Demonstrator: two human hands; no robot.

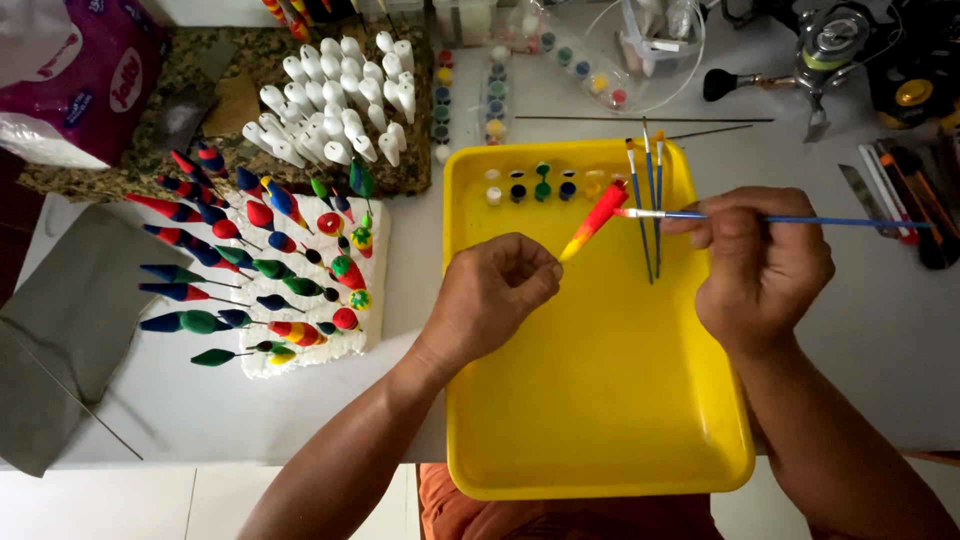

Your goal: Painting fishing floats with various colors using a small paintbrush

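Over the yellow tray [600,400], near its far edge, the left hand [490,295] pinches a red-to-yellow float [595,220]; the right hand [760,265] grips a brush [780,218] touching its red tip. A slip could smear wet paint onto the yellow band

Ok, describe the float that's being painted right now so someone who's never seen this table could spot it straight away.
Start at the yellow tray in the middle of the table. Above it, the left hand pinches a slim float by its lower tip, and the brush in the right hand touches its upper end. Unlike the many floats standing in the foam block, it fades from red to yellow.
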